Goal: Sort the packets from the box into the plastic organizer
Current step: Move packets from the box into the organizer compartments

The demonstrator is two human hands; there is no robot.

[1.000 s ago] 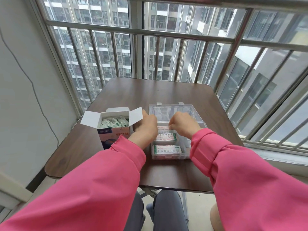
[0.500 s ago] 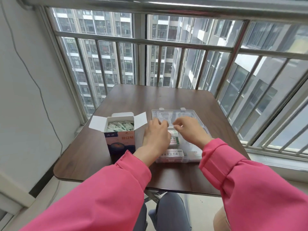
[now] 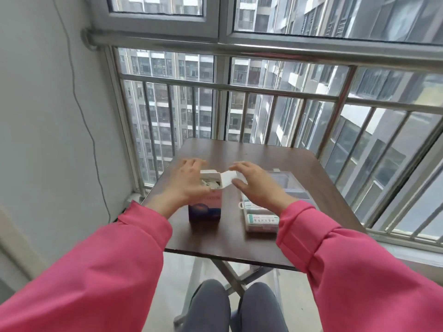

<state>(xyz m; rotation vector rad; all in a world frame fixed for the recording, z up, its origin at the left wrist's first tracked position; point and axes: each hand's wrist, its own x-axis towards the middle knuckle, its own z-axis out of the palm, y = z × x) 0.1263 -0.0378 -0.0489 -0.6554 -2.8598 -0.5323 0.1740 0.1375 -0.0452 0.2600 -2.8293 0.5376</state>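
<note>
Head view: left hand [image 3: 185,185] grip released, beside the open white-and-blue cardboard box [image 3: 205,200]; right hand [image 3: 257,185] released above the clear rectangular plastic organizer [image 3: 263,222].

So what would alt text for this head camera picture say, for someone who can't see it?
A person in pink sleeves reaches both hands, left hand and right hand, to an open cardboard box of small packets on a brown table. A clear plastic organizer lies right of it.
</note>
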